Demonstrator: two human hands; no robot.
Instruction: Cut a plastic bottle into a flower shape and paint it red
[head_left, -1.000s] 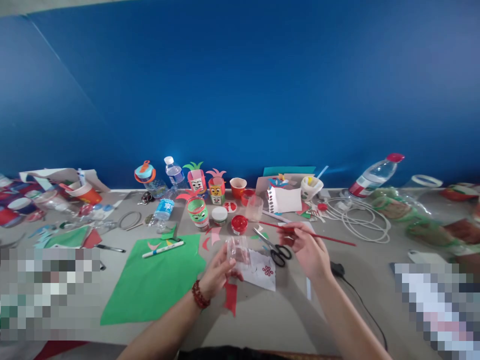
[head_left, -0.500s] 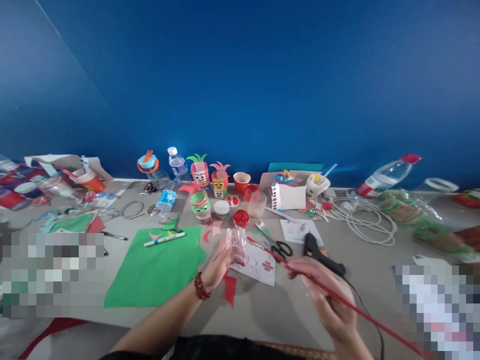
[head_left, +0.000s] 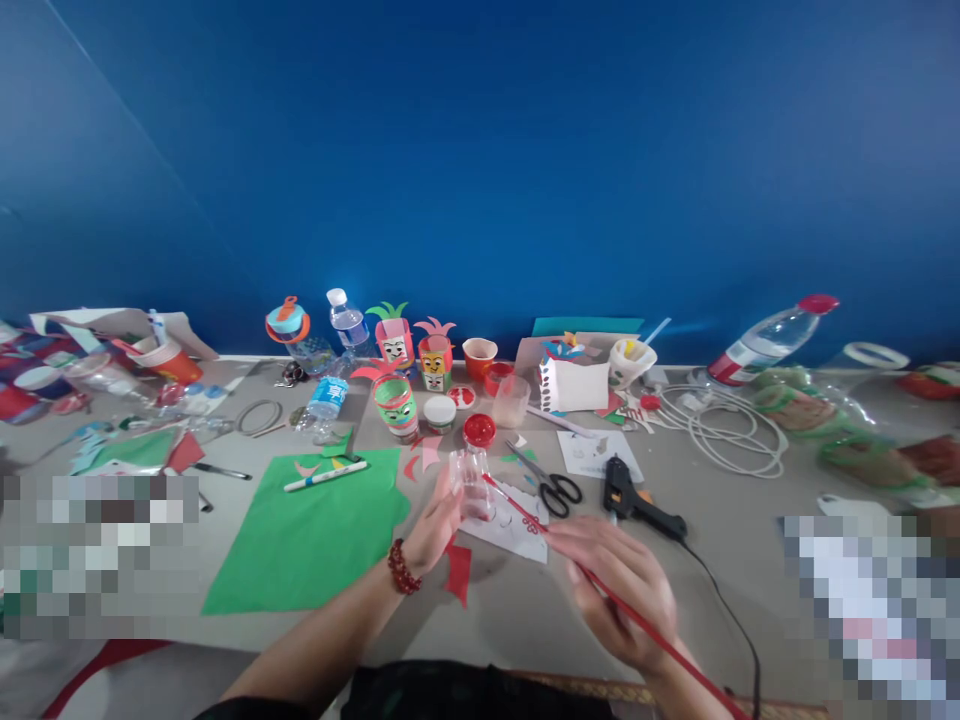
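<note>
My left hand (head_left: pixel 439 520) is closed around a clear plastic bottle piece (head_left: pixel 471 480), held over a white paper with drawings (head_left: pixel 517 530). In my right hand (head_left: pixel 619 590) is a long red paintbrush (head_left: pixel 517 505), its red tip at the right side of the clear piece. Whether the tip touches the plastic I cannot tell. Just beyond stands a small pot of red paint (head_left: pixel 479 431). Black-handled scissors (head_left: pixel 559 490) lie to the right of the paper, and red paper scraps (head_left: pixel 458 575) lie below my left hand.
Green paper (head_left: pixel 307 550) with a marker (head_left: pixel 326 476) lies to the left. A glue gun (head_left: pixel 637 500) with its cord is to the right. Decorated face cups (head_left: pixel 395 405), a white-capped bottle (head_left: pixel 349 322) and a coiled white cable (head_left: pixel 739 440) stand or lie farther back, before the blue wall.
My right hand has moved left with the paintbrush, bringing the tip to the clear plastic piece. My left hand still holds that piece. The view has shifted slightly.
</note>
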